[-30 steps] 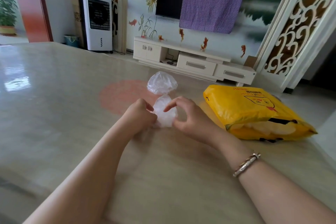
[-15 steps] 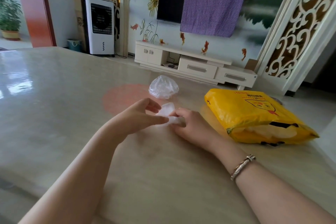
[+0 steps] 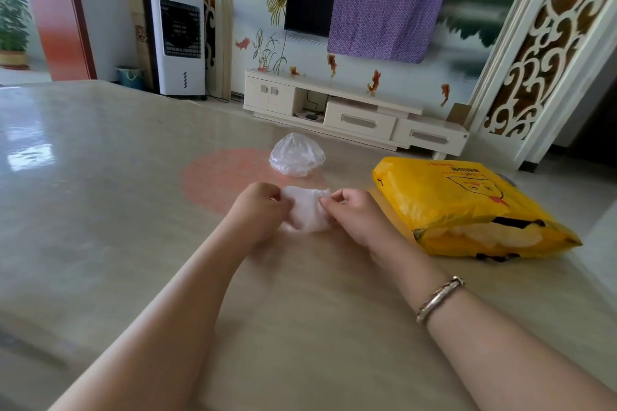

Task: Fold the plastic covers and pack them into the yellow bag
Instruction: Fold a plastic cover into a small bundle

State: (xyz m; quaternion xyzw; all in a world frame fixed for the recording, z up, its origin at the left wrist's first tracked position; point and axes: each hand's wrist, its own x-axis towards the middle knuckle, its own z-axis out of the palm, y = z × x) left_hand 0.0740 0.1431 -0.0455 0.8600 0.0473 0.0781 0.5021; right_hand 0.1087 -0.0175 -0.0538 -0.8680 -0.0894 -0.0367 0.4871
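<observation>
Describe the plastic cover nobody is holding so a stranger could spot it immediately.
Start at the yellow bag lying on the right of the table. Look left and slightly farther away: the loose plastic cover sits alone, puffed into a clear dome, unlike the flatter one pinched between both hands.
</observation>
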